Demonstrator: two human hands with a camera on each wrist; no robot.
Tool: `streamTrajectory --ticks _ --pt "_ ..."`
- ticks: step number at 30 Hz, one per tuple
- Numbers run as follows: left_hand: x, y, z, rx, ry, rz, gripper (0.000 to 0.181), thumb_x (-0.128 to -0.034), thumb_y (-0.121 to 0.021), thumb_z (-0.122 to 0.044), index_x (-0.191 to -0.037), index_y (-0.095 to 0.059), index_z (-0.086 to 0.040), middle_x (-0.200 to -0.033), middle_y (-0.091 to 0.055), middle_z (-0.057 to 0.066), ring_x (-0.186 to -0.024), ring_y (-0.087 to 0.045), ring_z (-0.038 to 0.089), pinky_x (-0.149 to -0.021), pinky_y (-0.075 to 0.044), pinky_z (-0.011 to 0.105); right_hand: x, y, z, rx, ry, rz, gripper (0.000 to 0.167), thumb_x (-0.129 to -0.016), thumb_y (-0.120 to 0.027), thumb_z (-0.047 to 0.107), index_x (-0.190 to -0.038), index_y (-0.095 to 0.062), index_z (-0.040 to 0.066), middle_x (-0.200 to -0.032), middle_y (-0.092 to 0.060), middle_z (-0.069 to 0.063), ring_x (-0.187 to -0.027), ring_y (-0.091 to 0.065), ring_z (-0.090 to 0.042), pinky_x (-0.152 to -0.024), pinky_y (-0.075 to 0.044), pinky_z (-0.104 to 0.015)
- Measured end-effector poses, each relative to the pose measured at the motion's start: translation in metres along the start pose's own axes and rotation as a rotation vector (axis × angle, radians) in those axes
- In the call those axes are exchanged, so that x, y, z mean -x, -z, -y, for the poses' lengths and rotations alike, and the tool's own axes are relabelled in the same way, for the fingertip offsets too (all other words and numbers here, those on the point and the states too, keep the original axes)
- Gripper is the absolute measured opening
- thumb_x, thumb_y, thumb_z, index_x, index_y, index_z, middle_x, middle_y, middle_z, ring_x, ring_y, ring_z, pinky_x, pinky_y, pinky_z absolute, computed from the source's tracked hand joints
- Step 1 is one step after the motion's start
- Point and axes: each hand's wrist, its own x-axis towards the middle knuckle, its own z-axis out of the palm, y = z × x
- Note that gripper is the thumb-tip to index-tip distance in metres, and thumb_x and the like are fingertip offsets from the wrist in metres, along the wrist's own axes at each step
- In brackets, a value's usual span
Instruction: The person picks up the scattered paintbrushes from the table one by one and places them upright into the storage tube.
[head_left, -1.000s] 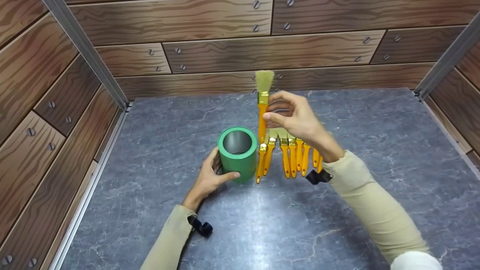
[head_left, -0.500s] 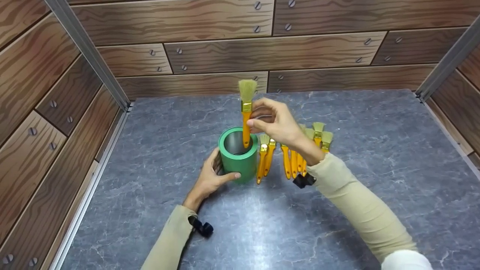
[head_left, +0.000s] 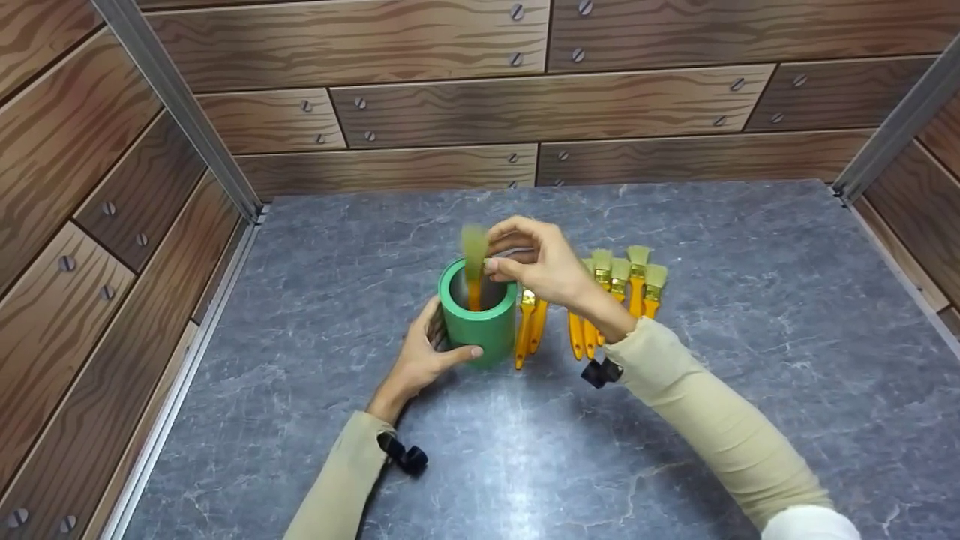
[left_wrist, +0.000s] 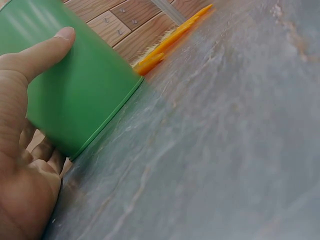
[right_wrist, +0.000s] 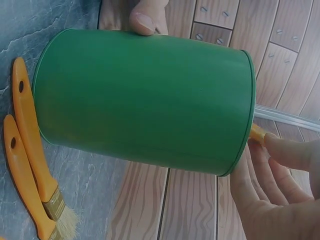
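Observation:
My left hand [head_left: 421,358] grips the side of an upright green can [head_left: 484,341], the thumb lying across its front. A paintbrush [head_left: 474,251] with pale bristles stands handle-down in the can's mouth, blurred by motion. My right hand [head_left: 544,262] is just right of the bristles, fingers bent and seemingly loosened from the brush. In the right wrist view, the thumb and fingers are by the can's rim, where a short orange piece of the brush [right_wrist: 257,132] shows; the rest is hidden. Left wrist view: thumb against the green can [left_wrist: 85,85].
Two orange-handled paintbrushes [head_left: 523,334] lie right beside the can. Several more paintbrushes [head_left: 637,281] lie farther right, partly covered by my right wrist. The grey marbled tabletop [head_left: 337,277] is bounded by wood-patterned walls [head_left: 420,172].
My right hand has carried the paintbrush left over the can and lowered. The brush has dropped lower than the hand, its handle now inside the can. My left hand stays on the can.

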Motion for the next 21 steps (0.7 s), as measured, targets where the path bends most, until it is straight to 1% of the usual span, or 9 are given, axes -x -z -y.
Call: streamTrajectory --ticks 4,7,12,14,17,21 --pt "0.000 0.000 0.000 0.011 -0.006 0.008 0.099 -0.0851 -0.093 -0.015 -0.166 -0.036 -0.023 -0.164 -0.049 0.001 -0.157 -0.040 0.022 -0.133 -0.031 0.045 0.002 0.002 0.000 0.029 0.017 0.011 0.028 -0.102 -0.067 -0.005 -0.129 -0.065 -0.003 -0.123 -0.073 -0.024 -0.104 -0.078 -0.036 -0.089 -0.067 -0.043" --pt "-0.001 0.000 0.000 0.013 -0.007 0.008 0.098 -0.0847 -0.093 -0.014 -0.165 -0.038 -0.023 -0.163 -0.050 0.000 -0.156 -0.042 0.021 -0.132 -0.032 0.044 0.004 0.004 0.002 0.042 0.021 0.012 0.028 -0.102 -0.067 -0.003 -0.130 -0.066 -0.002 -0.124 -0.073 -0.024 -0.105 -0.077 -0.038 -0.090 -0.067 -0.043" --pt "0.000 0.000 0.001 0.007 0.015 0.009 0.102 -0.0824 -0.096 -0.015 -0.165 -0.037 -0.026 -0.164 -0.049 -0.001 -0.156 -0.041 0.020 -0.132 -0.032 0.044 0.009 0.009 0.004 0.087 0.024 0.011 0.027 -0.102 -0.070 0.001 -0.128 -0.068 -0.004 -0.124 -0.073 -0.023 -0.107 -0.077 -0.037 -0.090 -0.067 -0.041" --pt "0.000 -0.001 0.001 0.011 0.020 0.009 0.103 -0.0815 -0.096 -0.015 -0.165 -0.037 -0.026 -0.164 -0.049 -0.001 -0.156 -0.041 0.021 -0.132 -0.031 0.044 0.012 0.013 0.005 0.129 0.027 0.009 0.027 -0.102 -0.072 0.005 -0.128 -0.070 -0.002 -0.123 -0.074 -0.021 -0.107 -0.077 -0.035 -0.091 -0.067 -0.042" --pt "0.000 -0.001 0.001 0.013 0.023 0.007 0.104 -0.0807 -0.097 -0.015 -0.165 -0.037 -0.025 -0.164 -0.049 -0.001 -0.156 -0.041 0.021 -0.132 -0.031 0.044 0.017 0.021 0.007 0.194 0.023 0.000 0.026 -0.102 -0.074 0.009 -0.127 -0.072 0.003 -0.124 -0.075 -0.020 -0.108 -0.077 -0.033 -0.091 -0.067 -0.039" --pt "-0.001 -0.001 0.001 0.012 0.018 -0.001 0.105 -0.0799 -0.097 -0.015 -0.166 -0.037 -0.023 -0.164 -0.049 0.001 -0.157 -0.040 0.023 -0.133 -0.030 0.046 0.022 0.033 0.012 0.263 0.013 -0.021 0.027 -0.101 -0.076 0.010 -0.127 -0.073 0.004 -0.122 -0.076 -0.017 -0.109 -0.076 -0.029 -0.092 -0.065 -0.032"
